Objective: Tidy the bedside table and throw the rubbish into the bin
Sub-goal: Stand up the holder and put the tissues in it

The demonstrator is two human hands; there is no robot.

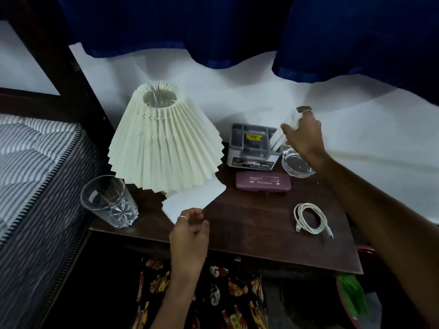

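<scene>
The dark wooden bedside table (pixel 249 224) carries a pleated cream lamp (pixel 164 141), a drinking glass (pixel 110 201), a grey organiser box (pixel 251 146), a purple case (pixel 263 182), a glass ashtray (pixel 297 162) and a coiled white cable (pixel 310 218). My right hand (pixel 303 134) grips a blurred white paper-like thing (pixel 283 131) at the organiser's right side. My left hand (pixel 190 231) hovers with loosely curled fingers at the near edge of a white sheet of paper (pixel 194 200) lying under the lamp; contact with the sheet is unclear.
A striped mattress (pixel 31 167) and dark bed frame (pixel 59 55) stand at the left. Blue curtains (pixel 237 27) hang behind. A red bin (pixel 351 293) with a green liner sits on the floor at the lower right, beside the table.
</scene>
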